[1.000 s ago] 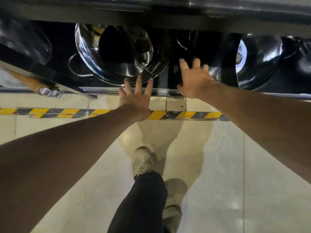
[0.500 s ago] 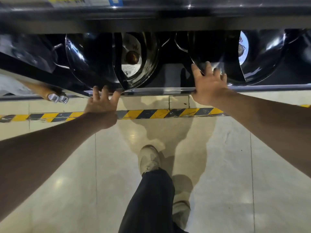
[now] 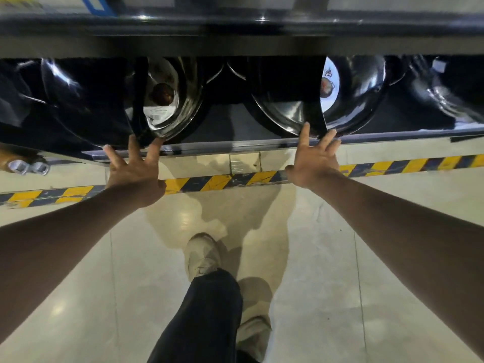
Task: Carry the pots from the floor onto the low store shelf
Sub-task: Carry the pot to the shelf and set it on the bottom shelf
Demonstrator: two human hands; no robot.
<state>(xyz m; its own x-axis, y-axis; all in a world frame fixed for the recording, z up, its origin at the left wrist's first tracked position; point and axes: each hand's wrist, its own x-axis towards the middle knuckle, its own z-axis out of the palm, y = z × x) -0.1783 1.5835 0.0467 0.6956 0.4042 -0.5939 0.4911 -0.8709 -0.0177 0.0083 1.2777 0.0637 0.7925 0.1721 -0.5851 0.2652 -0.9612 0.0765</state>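
Two shiny steel pots lie on their sides on the low shelf [image 3: 230, 147], mouths toward me. The left pot [image 3: 180, 106] has a paper label and a dark knob inside. The right pot [image 3: 351, 100] shows a round printed label. My left hand [image 3: 135, 170] is spread open just below the left pot, fingertips at the shelf's front lip. My right hand [image 3: 314, 158] is spread open too, fingertips touching the lower rim of the right pot. Neither hand holds anything.
More dark shiny cookware [image 3: 450, 90] fills the shelf at far right and far left. A yellow-black hazard stripe [image 3: 214, 180] runs along the floor below the shelf. Wooden handles with metal ends [image 3: 26, 166] stick out at left. My legs and shoes [image 3: 203, 255] stand on pale tiles.
Both hands have drawn back from inside the shelf toward its front edge and moved farther apart; the left one shifted left, then slightly right. The view has pulled back from the shelf.
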